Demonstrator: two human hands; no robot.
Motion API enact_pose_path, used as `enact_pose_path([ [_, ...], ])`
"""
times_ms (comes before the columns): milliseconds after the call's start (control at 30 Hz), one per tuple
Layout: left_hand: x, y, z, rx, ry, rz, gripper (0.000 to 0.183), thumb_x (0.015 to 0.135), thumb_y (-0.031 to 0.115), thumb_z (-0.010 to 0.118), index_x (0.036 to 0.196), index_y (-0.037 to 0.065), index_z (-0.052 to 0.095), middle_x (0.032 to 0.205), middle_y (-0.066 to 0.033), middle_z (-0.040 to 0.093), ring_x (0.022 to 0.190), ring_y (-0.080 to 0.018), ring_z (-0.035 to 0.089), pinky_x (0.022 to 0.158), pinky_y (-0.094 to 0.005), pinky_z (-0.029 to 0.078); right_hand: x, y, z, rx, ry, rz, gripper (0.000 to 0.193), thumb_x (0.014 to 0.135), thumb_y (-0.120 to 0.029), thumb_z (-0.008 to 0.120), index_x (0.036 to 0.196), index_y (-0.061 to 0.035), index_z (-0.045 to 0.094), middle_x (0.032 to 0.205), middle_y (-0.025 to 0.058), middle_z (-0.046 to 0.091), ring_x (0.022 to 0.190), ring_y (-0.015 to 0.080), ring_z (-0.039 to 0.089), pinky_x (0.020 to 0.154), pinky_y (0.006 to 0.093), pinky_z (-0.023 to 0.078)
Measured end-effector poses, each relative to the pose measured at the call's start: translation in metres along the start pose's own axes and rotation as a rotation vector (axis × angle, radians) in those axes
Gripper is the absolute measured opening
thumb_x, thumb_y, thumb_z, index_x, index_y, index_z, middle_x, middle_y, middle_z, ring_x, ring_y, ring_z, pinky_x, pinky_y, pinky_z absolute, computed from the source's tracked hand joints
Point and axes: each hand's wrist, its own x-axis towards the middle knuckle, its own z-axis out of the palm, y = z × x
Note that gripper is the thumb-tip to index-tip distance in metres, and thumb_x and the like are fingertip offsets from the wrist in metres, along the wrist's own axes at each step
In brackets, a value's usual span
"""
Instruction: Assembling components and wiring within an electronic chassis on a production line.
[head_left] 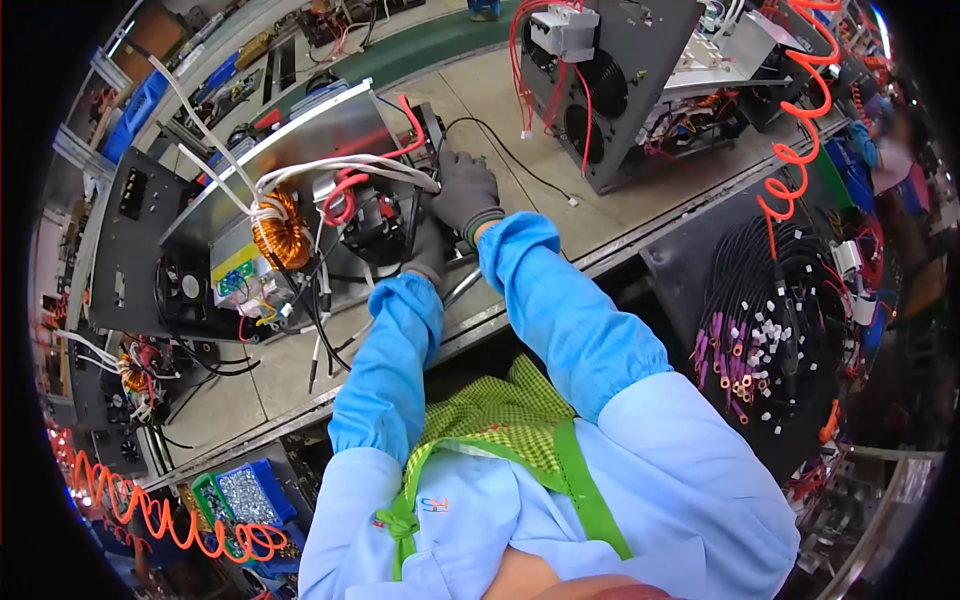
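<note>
My right hand (467,193), in a dark grey glove, rests at the right end of an open machine unit with its fingers bent down, beside a black panel edge (432,125) and the end of thick white cables (345,163). What lies under those fingers is hidden. Just below it, my left hand (428,250), gloved alike, reaches in next to a black component (375,232); its fingers are mostly out of sight. Left of the hands sit a copper-wound ring coil (281,232), red cable loops (341,200) and a silver metal plate (300,135). Blue sleeves cover both forearms.
A second unit with a black fan panel (600,90) stands at the right of the bench (500,95). Coiled orange air hoses (795,150) hang at right and lower left. Bundled black cables (745,270) with ring terminals lie at right; a blue bin (262,490) holds small metal parts.
</note>
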Motion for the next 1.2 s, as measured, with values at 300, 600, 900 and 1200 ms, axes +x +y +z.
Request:
enact_pose_path([
  [300, -0.029, 0.019, 0.004, 0.282, 0.107, 0.191, 0.045, 0.099, 0.039, 0.040, 0.133, 0.010, 0.046, 0.113, -0.0075, 0.060, 0.097, -0.0199, 0.057, 0.076, -0.0356, 0.048, 0.001, 0.003, 0.008, -0.031, -0.034, -0.021, 0.053, 0.071, -0.037, 0.070, 0.110, -0.0073, 0.050, 0.106, 0.0196, 0.057, 0.100, 0.0375, 0.056, 0.084, 0.0458, 0.046],
  [600, -0.018, 0.012, 0.027, 0.287, 0.146, 0.144, 0.041, 0.097, 0.035, 0.044, 0.126, 0.006, 0.049, 0.114, -0.0145, 0.060, 0.089, -0.0257, 0.061, 0.077, -0.0380, 0.047, 0.002, 0.008, 0.009, -0.026, 0.021, -0.070, 0.051, 0.073, -0.035, 0.067, 0.113, -0.0073, 0.051, 0.107, 0.0204, 0.057, 0.099, 0.0389, 0.056, 0.086, 0.0475, 0.045],
  [900, -0.133, 0.015, 0.007, 0.793, 0.204, 0.870, 0.030, 0.078, 0.007, 0.055, 0.108, 0.004, 0.054, 0.099, -0.0199, 0.060, 0.087, -0.0404, 0.059, 0.077, -0.0484, 0.048, 0.008, 0.012, 0.017, -0.008, 0.024, -0.059, 0.052, 0.073, -0.042, 0.066, 0.109, -0.0065, 0.052, 0.107, 0.0207, 0.060, 0.101, 0.0405, 0.057, 0.086, 0.0477, 0.045],
  [1200, -0.159, 0.006, -0.024, 1.588, -0.194, 0.668, 0.024, 0.077, 0.017, 0.060, 0.098, 0.006, 0.061, 0.093, -0.0135, 0.062, 0.086, -0.0294, 0.062, 0.068, -0.0401, 0.050, 0.004, -0.001, 0.007, -0.040, -0.001, -0.062, 0.052, 0.075, -0.044, 0.066, 0.109, -0.0072, 0.054, 0.108, 0.0202, 0.060, 0.102, 0.0401, 0.057, 0.086, 0.0476, 0.045],
])
